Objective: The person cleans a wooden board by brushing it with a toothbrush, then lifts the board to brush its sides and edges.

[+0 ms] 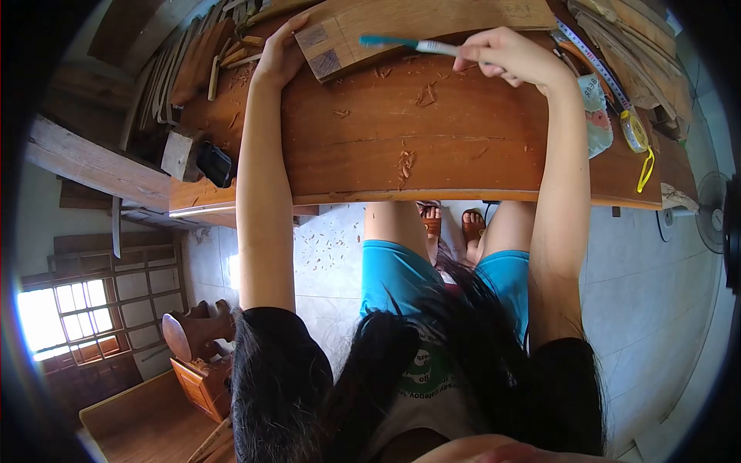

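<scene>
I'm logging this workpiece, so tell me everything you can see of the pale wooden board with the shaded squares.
The board is pale wood, lighter than the reddish workbench on which it lies flat, slightly askew, at the far side. Its left end carries two pencil-hatched squares. The left hand rests on that end, and the right hand holds a teal-handled tool over its near edge. Whether the tool touches it is unclear. Its far edge runs out of view.

No text legible, green print on shirt (427, 372) upside down and too small to read, tape measure (595, 63) numbers too fine, pencil scrawl on board (432, 23) faint, unreadable
</scene>
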Available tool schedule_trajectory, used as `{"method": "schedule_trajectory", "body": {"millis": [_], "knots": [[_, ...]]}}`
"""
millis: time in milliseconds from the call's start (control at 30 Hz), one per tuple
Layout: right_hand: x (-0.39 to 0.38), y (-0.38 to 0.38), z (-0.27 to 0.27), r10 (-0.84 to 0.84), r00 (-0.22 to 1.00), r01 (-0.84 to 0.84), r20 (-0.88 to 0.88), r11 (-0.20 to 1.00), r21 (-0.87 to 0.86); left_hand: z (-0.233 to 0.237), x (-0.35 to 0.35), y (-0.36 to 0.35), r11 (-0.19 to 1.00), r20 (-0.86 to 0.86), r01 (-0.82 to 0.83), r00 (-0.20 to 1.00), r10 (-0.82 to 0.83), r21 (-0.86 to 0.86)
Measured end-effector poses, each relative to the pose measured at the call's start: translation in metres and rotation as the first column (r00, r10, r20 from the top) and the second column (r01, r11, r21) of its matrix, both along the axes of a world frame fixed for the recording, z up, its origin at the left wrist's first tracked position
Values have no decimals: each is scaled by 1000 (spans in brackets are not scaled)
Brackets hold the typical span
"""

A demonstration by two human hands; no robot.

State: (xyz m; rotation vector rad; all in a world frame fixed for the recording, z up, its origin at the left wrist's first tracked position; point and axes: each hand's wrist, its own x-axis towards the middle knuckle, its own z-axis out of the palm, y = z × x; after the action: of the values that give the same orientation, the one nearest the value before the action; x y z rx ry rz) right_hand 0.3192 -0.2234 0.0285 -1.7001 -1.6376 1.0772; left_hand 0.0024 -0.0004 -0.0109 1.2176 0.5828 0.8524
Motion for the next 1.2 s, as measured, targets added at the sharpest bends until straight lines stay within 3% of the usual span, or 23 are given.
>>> {"method": "schedule_trajectory", "body": {"millis": [33,67,167,200,300,333,467,567,700,867,1000,1200], "knots": [[-4,-1,4,59,998,-58,20,996,-67,0,0,1,1000,2,1,1000,-1,1],[-5,1,3,18,999,-16,37,999,-38,0,0,1,1000,4,2,1000,-2,1],[2,8,-11,-169,983,148,69,960,239,-5,-1,8,1000,9,-2,1000,2,-12],[9,18,-22,-181,977,130,110,922,364,-7,-2,11,1000,11,-4,1000,4,-16],[1,9,-10,27,1000,-27,7,997,68,-6,-2,8,999,-2,-25,1000,25,-36],[-7,3,3,67,995,-65,72,997,-39,-4,-2,6,999,-1,-20,1000,20,-29],[4,11,-14,-116,992,104,40,971,215,-2,-1,2,1000,-15,-24,1000,24,-2],[10,7,-11,-216,971,191,99,958,214,-3,-2,4,1000,-23,-23,999,23,-1],[9,-2,2,-11,999,14,39,998,-62,-5,-2,7,1000,-13,-17,1000,17,-26],[16,-1,-5,-321,943,293,83,925,242,2,1,-5,1000,-21,-27,999,28,5],[26,-14,5,-63,998,66,29,993,-101,-1,0,0,1000,2,-21,1000,21,18],[38,-12,-3,-286,958,286,-15,950,123,2,1,-3,1000,-1,-16,1000,16,-8]]}}
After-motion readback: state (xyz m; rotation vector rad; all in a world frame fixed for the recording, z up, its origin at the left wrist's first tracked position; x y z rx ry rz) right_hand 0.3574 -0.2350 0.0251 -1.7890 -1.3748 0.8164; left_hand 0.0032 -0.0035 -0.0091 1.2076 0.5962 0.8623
